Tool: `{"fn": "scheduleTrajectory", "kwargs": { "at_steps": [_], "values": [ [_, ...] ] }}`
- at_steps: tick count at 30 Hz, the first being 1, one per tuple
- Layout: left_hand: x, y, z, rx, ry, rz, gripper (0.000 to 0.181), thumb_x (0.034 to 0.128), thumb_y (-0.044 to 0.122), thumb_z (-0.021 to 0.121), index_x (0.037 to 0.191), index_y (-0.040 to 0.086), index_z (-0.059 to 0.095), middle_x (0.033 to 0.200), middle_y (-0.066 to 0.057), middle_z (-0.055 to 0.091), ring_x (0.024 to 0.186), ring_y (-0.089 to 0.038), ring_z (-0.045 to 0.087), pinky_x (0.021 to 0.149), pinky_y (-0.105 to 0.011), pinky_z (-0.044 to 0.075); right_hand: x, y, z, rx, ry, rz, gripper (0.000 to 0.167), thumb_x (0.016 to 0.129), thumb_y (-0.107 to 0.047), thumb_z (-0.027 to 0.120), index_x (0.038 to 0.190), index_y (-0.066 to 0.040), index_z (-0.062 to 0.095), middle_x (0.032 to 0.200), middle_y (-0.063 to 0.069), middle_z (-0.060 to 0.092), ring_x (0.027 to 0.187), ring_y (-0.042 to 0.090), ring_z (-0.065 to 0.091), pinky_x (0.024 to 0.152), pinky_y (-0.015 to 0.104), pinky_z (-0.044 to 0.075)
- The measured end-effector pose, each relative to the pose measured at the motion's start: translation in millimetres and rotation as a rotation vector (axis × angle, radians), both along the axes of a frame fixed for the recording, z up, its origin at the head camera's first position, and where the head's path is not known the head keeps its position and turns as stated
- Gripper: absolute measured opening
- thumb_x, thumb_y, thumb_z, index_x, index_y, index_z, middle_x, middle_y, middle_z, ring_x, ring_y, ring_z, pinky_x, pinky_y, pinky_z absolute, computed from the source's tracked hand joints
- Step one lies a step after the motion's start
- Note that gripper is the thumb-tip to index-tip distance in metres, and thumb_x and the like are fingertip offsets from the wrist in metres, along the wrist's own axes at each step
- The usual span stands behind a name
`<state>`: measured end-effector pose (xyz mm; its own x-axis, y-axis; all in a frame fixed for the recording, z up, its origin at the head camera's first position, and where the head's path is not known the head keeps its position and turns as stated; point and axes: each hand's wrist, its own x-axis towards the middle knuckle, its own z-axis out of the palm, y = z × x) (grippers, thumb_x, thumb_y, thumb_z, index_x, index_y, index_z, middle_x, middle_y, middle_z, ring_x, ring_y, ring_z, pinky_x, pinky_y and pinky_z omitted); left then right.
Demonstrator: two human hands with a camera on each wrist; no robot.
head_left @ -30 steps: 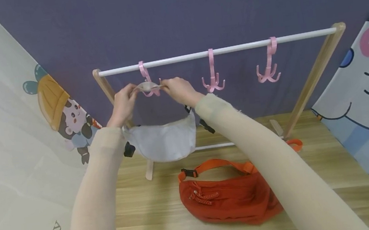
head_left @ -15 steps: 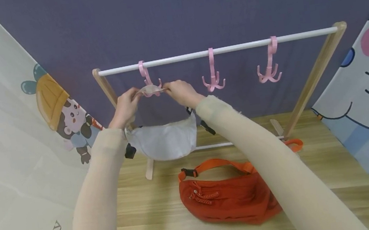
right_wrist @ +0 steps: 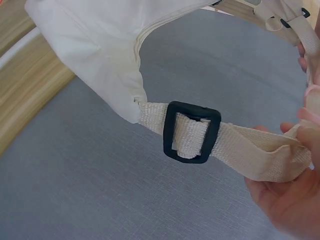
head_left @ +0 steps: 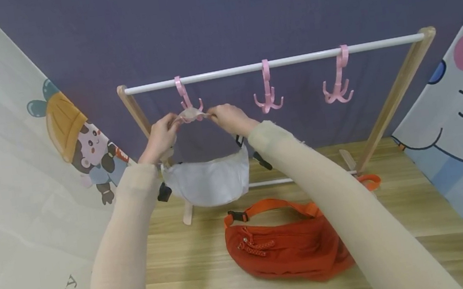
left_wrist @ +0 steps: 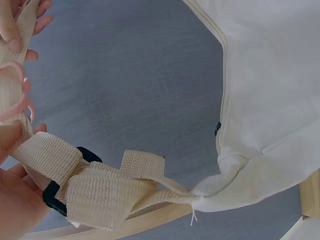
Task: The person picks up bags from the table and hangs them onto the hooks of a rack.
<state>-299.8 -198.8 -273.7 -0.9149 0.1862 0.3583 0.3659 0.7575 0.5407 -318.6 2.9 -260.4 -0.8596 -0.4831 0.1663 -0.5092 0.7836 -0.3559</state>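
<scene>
A white waist bag (head_left: 207,182) hangs below both hands by its cream webbing strap (head_left: 190,115). My left hand (head_left: 162,136) pinches the strap on the left, and my right hand (head_left: 230,116) pinches it on the right. Between them the strap lies across the lower prongs of the left pink hook (head_left: 182,92). From the left wrist view, a pink prong curves in front of the webbing (left_wrist: 42,150). A black slider buckle (right_wrist: 192,132) sits on the strap near the bag's end in the right wrist view.
Two more pink hooks, a middle one (head_left: 267,87) and a right one (head_left: 338,78), hang on the white rail (head_left: 223,73). A red-orange waist bag (head_left: 283,251) lies on the wooden floor (head_left: 174,277). Wooden posts (head_left: 395,100) hold the rail. Printed sheets flank both sides.
Both hands have come down slightly and a little to the right with the strap, which now lies lower against the left hook's prongs. The white bag has shifted slightly with them.
</scene>
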Motion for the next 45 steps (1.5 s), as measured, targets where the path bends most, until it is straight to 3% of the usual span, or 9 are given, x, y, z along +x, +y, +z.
{"fn": "scheduleTrajectory", "kwargs": {
  "at_steps": [5,9,12,16,19,23,28,32,45],
  "values": [
    [-0.6,-0.6,-2.1,-0.002,-0.018,-0.014,0.024,0.0937,0.02,0.043,0.1,0.001,0.057,0.082,-0.017,0.06,0.069,-0.025,0.052,0.069,-0.036,0.041,-0.6,-1.2,-0.8,-0.01,-0.069,0.025,0.028,0.094,-0.023,0.042,0.111,-0.008,0.06,0.106,0.009,0.061,0.089,0.02,0.053,0.084,0.035,0.041],
    [0.3,-0.7,-1.3,-0.029,-0.028,-0.028,0.026,0.0942,0.021,0.041,0.099,0.0,0.056,0.082,-0.018,0.059,0.072,-0.027,0.052,0.072,-0.039,0.041,-1.7,-2.2,-0.1,-0.015,-0.12,0.049,0.027,0.094,-0.022,0.042,0.1,-0.005,0.062,0.081,0.005,0.057,0.074,0.017,0.049,0.073,0.031,0.041],
    [1.5,0.3,-0.1,-0.041,-0.015,-0.036,0.025,0.0937,0.019,0.042,0.096,-0.001,0.056,0.081,-0.015,0.058,0.074,-0.027,0.052,0.072,-0.039,0.041,0.0,-3.2,0.8,-0.014,-0.093,0.056,0.024,0.094,-0.019,0.043,0.091,-0.003,0.061,0.071,0.004,0.049,0.067,0.017,0.046,0.068,0.031,0.04],
    [3.3,2.1,0.1,-0.001,0.002,-0.037,0.021,0.0915,0.016,0.045,0.098,-0.001,0.055,0.084,-0.015,0.058,0.076,-0.026,0.052,0.072,-0.038,0.04,5.1,-5.8,1.7,-0.029,-0.023,0.057,0.021,0.092,-0.014,0.044,0.103,-0.002,0.058,0.089,0.01,0.06,0.079,0.021,0.054,0.075,0.034,0.043],
    [4.5,3.3,-0.3,0.05,-0.005,-0.039,0.021,0.0901,0.014,0.047,0.103,-0.002,0.053,0.09,-0.017,0.059,0.081,-0.027,0.054,0.075,-0.038,0.042,8.7,-7.4,1.7,-0.048,0.024,0.061,0.03,0.092,-0.013,0.045,0.12,-0.004,0.049,0.108,0.013,0.059,0.092,0.025,0.057,0.08,0.036,0.044],
    [6.2,5.2,0.1,0.122,-0.028,-0.053,0.025,0.0883,0.01,0.051,0.111,-0.001,0.05,0.099,-0.02,0.061,0.086,-0.03,0.059,0.078,-0.038,0.046,12.3,-7.7,1.1,-0.052,0.095,0.078,0.038,0.091,-0.013,0.046,0.129,-0.008,0.04,0.112,0.013,0.059,0.093,0.027,0.059,0.076,0.038,0.046],
    [7.6,6.1,0.8,0.124,-0.001,-0.071,0.025,0.0867,0.008,0.052,0.111,0.001,0.052,0.093,-0.019,0.063,0.079,-0.028,0.061,0.071,-0.035,0.046,13.9,-6.6,0.6,-0.033,0.168,0.082,0.025,0.091,-0.012,0.046,0.115,-0.009,0.051,0.103,0.011,0.062,0.088,0.027,0.06,0.072,0.038,0.046],
    [7.8,4.9,-0.5,0.082,0.022,-0.08,0.023,0.088,0.012,0.05,0.108,0.001,0.056,0.086,-0.016,0.062,0.071,-0.023,0.054,0.067,-0.032,0.041,12.9,-6.4,-0.5,-0.016,0.162,0.066,0.017,0.092,-0.015,0.044,0.102,-0.009,0.057,0.094,0.012,0.064,0.085,0.027,0.059,0.072,0.04,0.046],
    [6.9,1.6,-6.8,0.063,-0.042,-0.037,0.028,0.084,0.013,0.057,0.109,0.001,0.055,0.101,-0.018,0.06,0.088,-0.03,0.055,0.08,-0.043,0.041,11.5,-4.2,-4.4,-0.011,0.133,0.0,0.018,0.09,-0.018,0.049,0.101,-0.006,0.056,0.091,0.011,0.063,0.084,0.026,0.059,0.072,0.04,0.047]
  ]
}}
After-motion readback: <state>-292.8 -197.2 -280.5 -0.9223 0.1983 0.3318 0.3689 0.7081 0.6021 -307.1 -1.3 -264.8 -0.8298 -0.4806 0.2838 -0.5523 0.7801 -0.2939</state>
